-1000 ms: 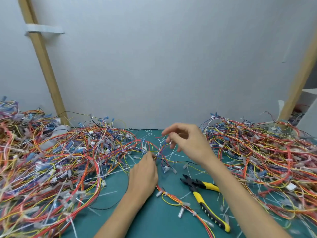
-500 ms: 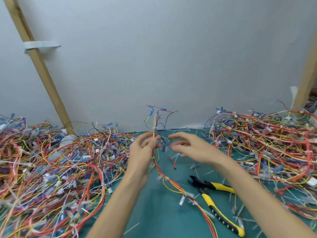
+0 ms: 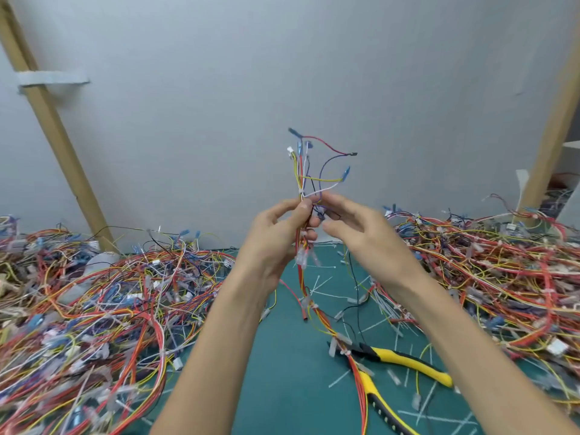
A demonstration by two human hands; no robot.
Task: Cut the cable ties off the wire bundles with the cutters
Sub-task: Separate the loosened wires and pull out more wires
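Observation:
My left hand (image 3: 276, 237) pinches a thin wire bundle (image 3: 303, 171) and holds it upright in front of the wall, its loose ends fanning out above. A white cable tie (image 3: 302, 193) wraps the bundle just above my fingers. My right hand (image 3: 357, 230) is beside it, its fingertips touching the wires at the same height. The bundle's lower part (image 3: 317, 312) trails down to the green mat. The yellow-handled cutters (image 3: 392, 368) lie on the mat at the lower right, held by neither hand.
A large heap of coloured wires (image 3: 94, 309) covers the table's left side, another heap (image 3: 496, 277) the right. Several cut white ties (image 3: 345, 376) litter the green mat (image 3: 282, 387). Wooden posts (image 3: 53, 127) lean against the grey wall.
Both hands have risen from the mat, lifting the wire bundle upright in front of the wall. The cutters have stayed on the mat.

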